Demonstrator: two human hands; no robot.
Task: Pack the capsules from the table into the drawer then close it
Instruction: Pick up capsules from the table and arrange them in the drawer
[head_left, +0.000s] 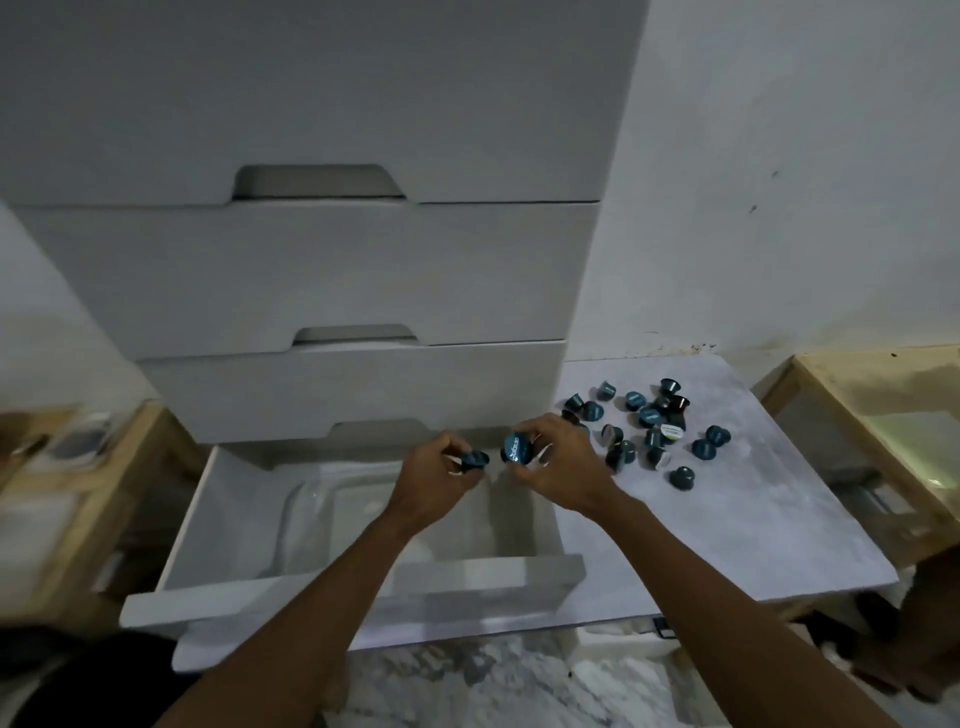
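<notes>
The lowest white drawer (208, 519) stands pulled open, with a clear glass dish (306, 512) inside it. Both hands hover over the drawer's back right part. My left hand (441, 483) pinches a dark blue capsule (474, 460). My right hand (558, 462) grips another blue capsule (517, 448), its printed lid facing me. Several more blue capsules (649, 431) lie scattered on the low white table (727, 519) to the right of the drawer unit.
Three shut drawers (337, 275) stack above the open one. A wooden-framed glass table (883, 431) stands at the right, and a wooden shelf (67, 467) with blurred items at the left. Marble-patterned floor (493, 680) lies below.
</notes>
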